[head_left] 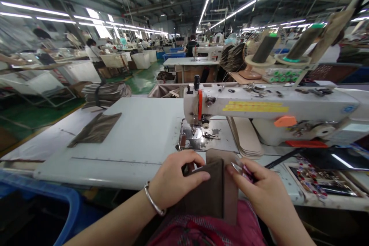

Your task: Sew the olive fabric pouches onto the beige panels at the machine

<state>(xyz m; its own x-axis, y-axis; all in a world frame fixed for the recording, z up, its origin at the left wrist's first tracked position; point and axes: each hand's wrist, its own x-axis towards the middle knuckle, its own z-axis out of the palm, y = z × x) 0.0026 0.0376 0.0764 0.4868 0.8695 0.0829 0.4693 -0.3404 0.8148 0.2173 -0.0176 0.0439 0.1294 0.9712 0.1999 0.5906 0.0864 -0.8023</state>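
Note:
My left hand (181, 178), with a silver bangle at the wrist, grips the upper left edge of a dark brown fabric piece (209, 194) between thumb and fingers. A lighter brown piece (230, 188) lies against it on the right. My right hand (258, 182) pinches a small metal tool with a pinkish handle (246, 173) near the top of that lighter piece. Both pieces are over my lap, in front of the table edge. Just beyond my hands are the needle and metal plate of a white sewing machine (253, 102).
A brown fabric piece (96, 128) lies on the pale table (138, 123). Beige panels (245, 138) are stacked under the machine arm. At right is a tray of small items (314, 184); at lower left, a blue bin (73, 207). Another person (191, 46) is farther back.

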